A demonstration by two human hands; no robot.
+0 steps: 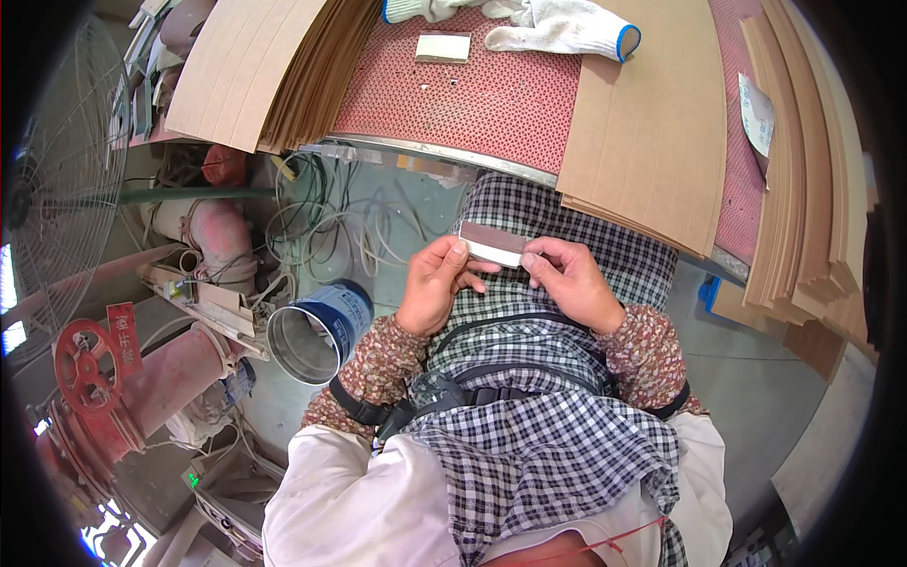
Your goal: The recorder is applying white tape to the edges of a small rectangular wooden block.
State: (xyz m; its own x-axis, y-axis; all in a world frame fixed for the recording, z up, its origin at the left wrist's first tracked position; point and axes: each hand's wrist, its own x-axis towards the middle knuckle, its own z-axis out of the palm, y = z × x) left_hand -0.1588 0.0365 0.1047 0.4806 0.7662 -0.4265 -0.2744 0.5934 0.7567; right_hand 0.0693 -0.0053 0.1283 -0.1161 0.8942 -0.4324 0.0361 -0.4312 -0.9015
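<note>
Above my lap, both hands hold a small flat rectangular piece [494, 243], brown along its far part and white along its near edge. My left hand [430, 288] pinches its left end between thumb and fingers. At the right end, my right hand [576, 283] grips it with thumb and fingertips. The underside of the piece is hidden. On the red patterned tabletop [453, 109] ahead lies a pale rectangular block [443, 47], with white knit gloves [557, 26] trimmed in blue next to it.
Stacked brown cardboard sheets [241, 66] stand at the table's left, with more flat cardboard [652, 132] overhanging its front edge at right. A blue metal bucket [335, 317] sits on the floor left of me, near red pipes with a handwheel [90, 367], loose cables and a large fan [57, 170].
</note>
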